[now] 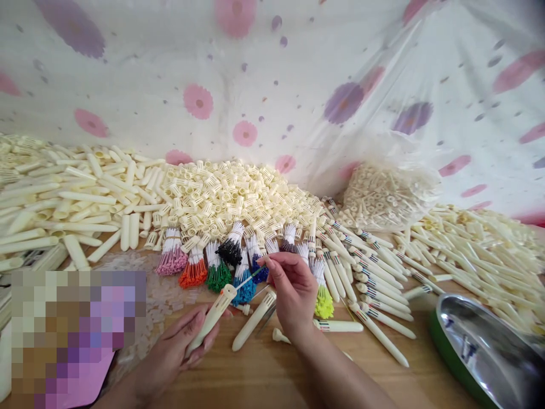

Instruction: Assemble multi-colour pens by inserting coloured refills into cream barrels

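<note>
A cream pen barrel (210, 321), tilted with its slotted open end up and to the right, is wrapped by the fingers of my left hand (189, 335). Pinched between thumb and finger of my right hand (292, 287) is a thin refill (249, 278) with a green part; its lower end reaches the barrel's opening. Just right of the barrel, another cream pen (251, 324) lies on the wooden table (238, 380). Behind my hands stand bundles of refills with coloured tips, among them orange (193, 272), green (218, 276), black (230, 250) and yellow (324, 301).
Cream tubes (85, 199) and slotted caps (238, 193) are heaped at the back. Pens with coloured sliders (383, 295) lie on the right, near a green-sided metal bowl (453, 358). A plastic bag of parts (387, 193) stands behind. A pixelated area covers the lower left.
</note>
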Available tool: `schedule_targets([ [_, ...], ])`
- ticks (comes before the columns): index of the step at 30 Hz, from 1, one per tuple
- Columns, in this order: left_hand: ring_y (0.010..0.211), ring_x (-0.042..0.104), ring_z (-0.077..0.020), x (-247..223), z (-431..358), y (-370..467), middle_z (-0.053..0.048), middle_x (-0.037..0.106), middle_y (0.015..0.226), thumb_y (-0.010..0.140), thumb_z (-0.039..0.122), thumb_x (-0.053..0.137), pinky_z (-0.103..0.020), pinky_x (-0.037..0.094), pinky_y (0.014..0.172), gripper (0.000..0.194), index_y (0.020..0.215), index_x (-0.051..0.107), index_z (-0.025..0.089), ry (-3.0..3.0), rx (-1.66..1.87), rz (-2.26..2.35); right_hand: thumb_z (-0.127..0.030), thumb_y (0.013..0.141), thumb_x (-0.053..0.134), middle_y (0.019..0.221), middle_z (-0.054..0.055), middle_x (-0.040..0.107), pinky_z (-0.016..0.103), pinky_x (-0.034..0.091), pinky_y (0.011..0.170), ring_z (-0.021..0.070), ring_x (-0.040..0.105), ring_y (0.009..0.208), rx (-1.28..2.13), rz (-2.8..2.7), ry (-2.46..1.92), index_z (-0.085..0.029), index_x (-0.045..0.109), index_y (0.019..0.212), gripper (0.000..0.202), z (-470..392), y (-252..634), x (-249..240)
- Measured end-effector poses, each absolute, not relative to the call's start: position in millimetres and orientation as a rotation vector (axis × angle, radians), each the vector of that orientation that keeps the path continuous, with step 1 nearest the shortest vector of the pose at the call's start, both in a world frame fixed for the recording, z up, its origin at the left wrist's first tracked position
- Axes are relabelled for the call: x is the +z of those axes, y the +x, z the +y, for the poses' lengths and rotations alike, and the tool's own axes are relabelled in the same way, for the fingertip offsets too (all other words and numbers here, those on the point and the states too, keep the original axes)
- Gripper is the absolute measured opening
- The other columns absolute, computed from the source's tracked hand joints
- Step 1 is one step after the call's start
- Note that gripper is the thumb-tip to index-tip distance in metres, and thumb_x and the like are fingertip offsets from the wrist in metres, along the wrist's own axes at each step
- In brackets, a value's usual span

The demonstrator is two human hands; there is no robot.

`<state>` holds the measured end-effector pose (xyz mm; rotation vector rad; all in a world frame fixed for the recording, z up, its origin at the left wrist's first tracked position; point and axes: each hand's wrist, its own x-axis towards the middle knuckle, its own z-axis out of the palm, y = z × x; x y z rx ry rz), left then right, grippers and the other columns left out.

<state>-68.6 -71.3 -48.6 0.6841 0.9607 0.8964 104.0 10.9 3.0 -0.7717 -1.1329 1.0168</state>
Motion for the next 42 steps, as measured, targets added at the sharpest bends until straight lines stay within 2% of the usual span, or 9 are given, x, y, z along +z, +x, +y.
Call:
schedule_targets([
  [8, 0.045, 0.029, -0.0054, -42.2, -69.2, -67.0, 0.005, 0.046, 0.057, 0.075, 0.057, 0.057, -0.018, 0.018, 0.043, 0.04, 0.087, 0.066, 0.02, 0.708, 0.864, 0.996, -0.016, 0.08, 0.063, 0.073, 0.0, 0.07, 0.024, 0.05, 0.062, 0.0125, 0.064, 0.069, 1.044, -1.237, -0.736, -0.023, 0.066, 0.081, 0.007, 5.9, 101.8, -1.7],
  [10, 0.045, 0.03, -0.0056, -43.3, -69.4, -67.4, 0.005, 0.047, 0.057, 0.073, 0.058, 0.059, -0.017, 0.02, 0.043, 0.041, 0.087, 0.066, 0.02, 0.711, 0.874, 1.025, -0.02, 0.078, 0.065, 0.072, 0.0, 0.069, 0.025, 0.05, 0.063, 0.0133, 0.064, 0.068, 1.141, -1.23, -0.762, -0.022, 0.065, 0.08, 0.002, 4.2, 97.7, -4.9],
  [13, 0.05, 0.039, -0.0079, -48.2, -70.2, -68.5, 0.003, 0.054, 0.062, 0.07, 0.058, 0.062, -0.017, 0.029, 0.044, 0.042, 0.093, 0.067, 0.023, 0.701, 0.929, 1.106, -0.029, 0.073, 0.069, 0.068, 0.0, 0.066, 0.027, 0.049, 0.062, 0.0146, 0.063, 0.066, 1.374, -1.19, -0.823, -0.02, 0.064, 0.075, 0.01, 2.4, 91.9, -8.7],
  [17, 0.069, 0.055, -0.0158, -55.1, -71.5, -69.0, -0.002, 0.065, 0.078, 0.064, 0.06, 0.066, -0.021, 0.044, 0.056, 0.051, 0.101, 0.066, 0.025, 0.681, 1.024, 1.242, -0.035, 0.068, 0.073, 0.074, 0.002, 0.061, 0.03, 0.046, 0.072, 0.0163, 0.057, 0.076, 1.35, -1.309, -0.974, -0.02, 0.067, 0.065, 0.016, 2.0, 87.9, -10.5],
  [20, 0.076, 0.058, -0.0188, -59.5, -72.2, -69.9, -0.003, 0.067, 0.088, 0.07, 0.057, 0.062, -0.024, 0.047, 0.061, 0.048, 0.107, 0.066, 0.028, 0.821, 1.085, 1.278, -0.037, 0.067, 0.073, 0.083, 0.004, 0.057, 0.034, 0.043, 0.081, 0.0186, 0.053, 0.086, 1.248, -1.387, -1.032, -0.022, 0.069, 0.063, 0.017, 1.6, 87.6, -9.2],
  [25, 0.099, 0.057, -0.0242, -60.2, -71.3, -75.3, -0.003, 0.067, 0.11, 0.08, 0.042, 0.058, -0.03, 0.044, 0.087, 0.033, 0.11, 0.066, 0.031, 1.201, 1.157, 1.368, -0.034, 0.076, 0.066, 0.082, 0.003, 0.055, 0.032, 0.044, 0.08, 0.0167, 0.053, 0.084, 1.287, -1.491, -0.998, -0.023, 0.07, 0.071, 0.013, 2.1, 94.6, 0.6],
  [28, 0.108, 0.054, -0.0245, -57.3, -69.5, -78.9, -0.001, 0.067, 0.112, 0.084, 0.031, 0.056, -0.032, 0.039, 0.095, 0.028, 0.11, 0.065, 0.034, 1.403, 1.181, 1.375, -0.029, 0.08, 0.063, 0.084, 0.003, 0.055, 0.029, 0.045, 0.078, 0.0152, 0.054, 0.083, 1.299, -1.607, -0.958, -0.024, 0.071, 0.078, 0.01, 4.7, 106.3, 12.3],
  [34, 0.104, 0.054, -0.0221, -57.6, -67.2, -82.0, -0.002, 0.063, 0.108, 0.084, 0.015, 0.054, -0.03, 0.043, 0.089, 0.041, 0.116, 0.06, 0.039, 1.632, 1.244, 1.339, -0.022, 0.081, 0.063, 0.086, 0.002, 0.056, 0.026, 0.046, 0.074, 0.0133, 0.055, 0.081, 1.277, -1.933, -0.889, -0.027, 0.073, 0.088, 0.013, 8.3, 128.1, 29.5],
  [42, 0.097, 0.056, -0.0233, -54.3, -68.3, -82.5, -0.003, 0.065, 0.101, 0.08, 0.012, 0.058, -0.031, 0.045, 0.085, 0.042, 0.112, 0.064, 0.038, 1.673, 1.271, 1.373, -0.018, 0.081, 0.062, 0.082, 0.001, 0.058, 0.025, 0.048, 0.067, 0.0126, 0.056, 0.075, 1.264, -2.059, -0.833, -0.029, 0.073, 0.09, 0.018, 7.7, 128.5, 31.6],
])
